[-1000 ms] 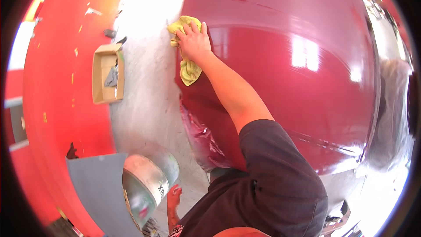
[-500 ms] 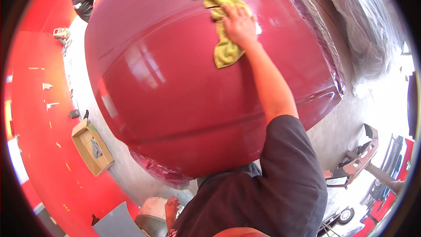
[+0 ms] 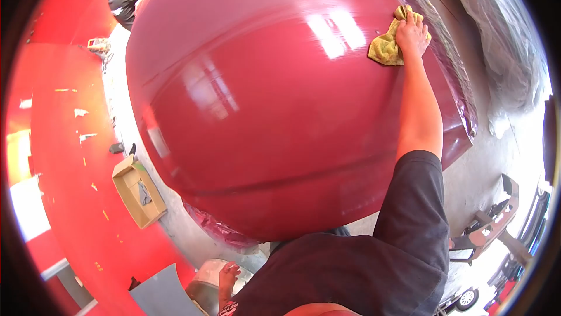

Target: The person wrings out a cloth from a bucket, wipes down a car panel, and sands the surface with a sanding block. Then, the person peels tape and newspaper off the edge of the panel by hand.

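Note:
A yellow cloth lies bunched on the glossy dark-red car panel, close to its right edge. My right hand presses on the cloth with the arm stretched out, and part of the fabric sticks out to the left and above the fingers. My left hand hangs low at my left side, apart from the panel, its fingers loosely curled and apart with nothing visible in them. Bright window reflections show on the panel left of the cloth.
Crumpled plastic film runs along the panel's right edge. A plastic-covered shape stands beyond it. On the left floor sits a cardboard box. Another person is at the far left. A bumper-like part stands at right.
My right hand has slid the yellow cloth to the right across the panel, from the middle towards the right edge. My left hand stays low at my side.

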{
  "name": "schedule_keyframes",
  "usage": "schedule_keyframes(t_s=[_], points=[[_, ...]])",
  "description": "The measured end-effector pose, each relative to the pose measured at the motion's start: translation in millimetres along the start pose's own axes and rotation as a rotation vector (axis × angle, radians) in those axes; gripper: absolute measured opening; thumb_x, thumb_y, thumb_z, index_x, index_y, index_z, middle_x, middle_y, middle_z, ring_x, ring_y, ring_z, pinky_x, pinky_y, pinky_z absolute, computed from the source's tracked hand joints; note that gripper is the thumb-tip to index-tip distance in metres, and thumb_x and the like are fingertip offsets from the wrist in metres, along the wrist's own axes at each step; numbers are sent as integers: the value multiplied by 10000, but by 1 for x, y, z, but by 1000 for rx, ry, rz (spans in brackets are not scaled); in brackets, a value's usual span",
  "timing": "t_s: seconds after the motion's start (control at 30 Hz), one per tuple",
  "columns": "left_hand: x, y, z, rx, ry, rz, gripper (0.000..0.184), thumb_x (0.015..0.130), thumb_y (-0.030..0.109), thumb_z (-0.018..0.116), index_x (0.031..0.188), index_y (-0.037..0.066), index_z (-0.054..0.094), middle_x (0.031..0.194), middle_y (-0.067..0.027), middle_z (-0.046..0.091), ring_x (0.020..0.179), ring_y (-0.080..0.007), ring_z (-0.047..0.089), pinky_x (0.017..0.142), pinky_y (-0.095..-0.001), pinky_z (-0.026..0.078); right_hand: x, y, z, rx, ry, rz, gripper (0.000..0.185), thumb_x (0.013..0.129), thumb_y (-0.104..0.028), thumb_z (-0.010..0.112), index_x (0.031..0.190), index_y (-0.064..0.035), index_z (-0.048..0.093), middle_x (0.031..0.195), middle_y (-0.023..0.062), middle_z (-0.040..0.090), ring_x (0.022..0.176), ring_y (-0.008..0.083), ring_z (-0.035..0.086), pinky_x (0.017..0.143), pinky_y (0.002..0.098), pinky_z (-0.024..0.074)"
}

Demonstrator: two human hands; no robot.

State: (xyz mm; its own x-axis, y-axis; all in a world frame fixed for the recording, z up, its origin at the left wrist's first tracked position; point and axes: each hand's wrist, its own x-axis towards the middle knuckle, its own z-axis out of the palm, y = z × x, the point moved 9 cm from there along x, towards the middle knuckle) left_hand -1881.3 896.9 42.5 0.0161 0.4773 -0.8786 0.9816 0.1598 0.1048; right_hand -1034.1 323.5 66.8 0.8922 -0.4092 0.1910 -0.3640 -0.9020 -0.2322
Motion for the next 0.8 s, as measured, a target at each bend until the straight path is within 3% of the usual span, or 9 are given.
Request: schedule_keyframes(t_s=[0.1,0.23,0.37,0.53,0.7,0.8], points=[[5,-19,6,-63,-50,45,430,923,290,647,1293,85,573,1045,-57,691,904,-192,672,720,-346,493,-17,-69,5,-10,-29,-107,516,983,-408,385,1473,-247,403,1567,69,323,1446,352,270,1152,566,225],[21,-50,11,-99,-32,26,465,925,306,644,1321,78,560,1106,-112,693,936,-204,684,710,-342,504,-82,-216,15,17,-80,-377,507,979,-402,399,1465,-258,418,1562,55,336,1438,332,295,1154,547,233],[24,-71,17,-215,-16,-18,490,927,324,651,1334,69,551,1120,-144,690,949,-210,691,704,-331,503,-184,-369,18,70,-48,-670,489,959,-351,448,1437,-246,449,1517,64,404,1419,337,330,1145,557,258],[42,-114,37,-382,-27,-78,503,920,334,669,1327,60,556,1104,-154,692,924,-212,696,693,-316,495,-344,-535,13,70,-146,-1000,504,968,-351,435,1463,-256,415,1539,52,375,1439,298,302,1153,549,251],[53,-134,43,-506,-14,-92,474,916,313,671,1306,62,574,1082,-150,698,905,-203,696,655,-298,484,-512,-644,20,124,-216,-1350,494,947,-296,472,1438,-252,442,1497,61,429,1422,279,337,1150,532,238],[60,-141,44,-508,-14,-102,456,915,296,667,1305,76,578,1067,-146,702,901,-200,696,634,-301,486,-624,-666,15,58,-392,-1676,430,919,-334,523,1320,-185,569,1383,50,535,1332,273,437,1118,514,275]])
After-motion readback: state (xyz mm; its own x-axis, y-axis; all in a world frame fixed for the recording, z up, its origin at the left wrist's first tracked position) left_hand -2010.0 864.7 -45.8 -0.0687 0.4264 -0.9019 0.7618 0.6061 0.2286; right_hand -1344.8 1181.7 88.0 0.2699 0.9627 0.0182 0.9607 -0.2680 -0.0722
